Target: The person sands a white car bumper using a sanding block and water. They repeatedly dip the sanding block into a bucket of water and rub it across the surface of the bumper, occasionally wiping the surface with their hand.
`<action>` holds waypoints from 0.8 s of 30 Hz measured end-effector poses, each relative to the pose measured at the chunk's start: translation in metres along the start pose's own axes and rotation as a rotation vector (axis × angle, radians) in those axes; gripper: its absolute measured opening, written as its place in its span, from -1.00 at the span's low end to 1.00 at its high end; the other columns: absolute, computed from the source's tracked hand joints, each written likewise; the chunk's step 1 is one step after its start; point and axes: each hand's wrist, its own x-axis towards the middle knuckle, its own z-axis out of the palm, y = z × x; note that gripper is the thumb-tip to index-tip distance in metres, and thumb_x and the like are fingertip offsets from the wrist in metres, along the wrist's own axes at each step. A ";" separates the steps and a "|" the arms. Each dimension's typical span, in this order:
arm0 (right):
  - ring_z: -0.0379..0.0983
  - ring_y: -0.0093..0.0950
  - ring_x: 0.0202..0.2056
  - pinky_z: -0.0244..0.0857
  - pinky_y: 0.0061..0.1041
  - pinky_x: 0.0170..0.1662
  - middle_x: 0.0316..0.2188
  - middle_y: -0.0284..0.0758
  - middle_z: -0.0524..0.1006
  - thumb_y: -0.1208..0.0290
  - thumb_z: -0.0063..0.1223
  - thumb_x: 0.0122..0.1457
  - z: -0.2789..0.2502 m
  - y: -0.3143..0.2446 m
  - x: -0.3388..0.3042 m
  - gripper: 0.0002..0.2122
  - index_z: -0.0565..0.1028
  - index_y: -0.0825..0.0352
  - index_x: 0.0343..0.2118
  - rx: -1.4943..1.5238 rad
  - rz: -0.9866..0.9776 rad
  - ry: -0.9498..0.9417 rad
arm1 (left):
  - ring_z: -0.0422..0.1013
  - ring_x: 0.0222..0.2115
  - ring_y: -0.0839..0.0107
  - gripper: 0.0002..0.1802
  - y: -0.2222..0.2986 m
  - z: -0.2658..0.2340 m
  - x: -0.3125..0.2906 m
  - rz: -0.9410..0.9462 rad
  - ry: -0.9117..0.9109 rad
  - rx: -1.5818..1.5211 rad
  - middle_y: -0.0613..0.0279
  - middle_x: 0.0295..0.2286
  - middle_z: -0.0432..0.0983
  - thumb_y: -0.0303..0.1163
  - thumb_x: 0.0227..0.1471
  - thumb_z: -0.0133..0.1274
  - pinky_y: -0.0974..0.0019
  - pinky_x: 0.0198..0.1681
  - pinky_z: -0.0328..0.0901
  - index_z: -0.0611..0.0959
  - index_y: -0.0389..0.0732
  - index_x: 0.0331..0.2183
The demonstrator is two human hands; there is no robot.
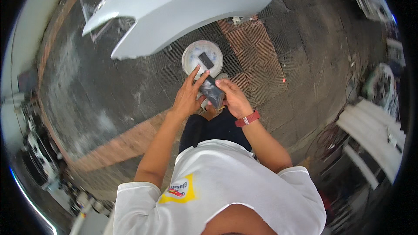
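Both of my hands are at a dark grey, flat rectangular sheet (212, 93) with whitish smears, in front of my legs. My left hand (188, 93) has its fingertips along the sheet's upper left edge, with the thumb near its lower side. On the other side, my right hand (234, 98) pinches its right edge between thumb and fingers. Just beyond the sheet, a small black block (206, 60) lies on the round whitish lid of a bucket (189, 56). A red watch (247, 119) is on my right wrist.
A large light grey car fender (183, 4) is raised above the floor beyond the bucket. Dark and reddish ribbed mats (257, 56) cover the floor there. Pale panels (370, 126) and other car parts stand at the right; more clutter (43, 161) lines the left side.
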 end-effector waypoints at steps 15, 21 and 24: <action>0.64 -0.17 -0.08 0.47 -0.23 0.01 -0.18 -0.12 0.63 -0.07 0.46 0.14 -0.109 -0.010 0.070 -0.42 0.46 0.31 -0.04 -1.106 -0.134 -0.170 | 0.55 -0.15 0.15 -0.29 -0.015 0.223 0.006 -0.668 -0.283 -0.815 0.01 -0.11 0.64 0.02 0.28 0.26 0.11 -0.05 0.44 0.52 -0.33 0.20; 0.67 0.02 -0.14 0.51 -0.11 -0.03 -0.16 0.01 0.68 -0.08 0.31 0.28 -0.223 -0.014 0.134 -0.44 0.44 0.36 0.02 -1.242 -0.106 0.142 | 0.46 0.16 0.09 -0.06 -0.008 0.244 0.054 -0.736 -0.082 -0.775 -0.12 0.20 0.48 0.02 0.21 0.36 0.07 0.22 0.38 0.37 -0.31 0.39; 0.65 0.12 -0.13 0.51 -0.02 -0.05 -0.18 0.06 0.68 -0.11 0.24 0.32 -0.227 -0.011 0.203 -0.43 0.42 0.37 0.05 -1.418 -0.194 0.043 | 0.40 0.27 -0.11 -0.10 -0.112 0.323 0.051 -1.039 0.259 -0.814 -0.24 0.24 0.47 0.05 0.24 0.29 -0.03 0.35 0.28 0.40 -0.31 0.38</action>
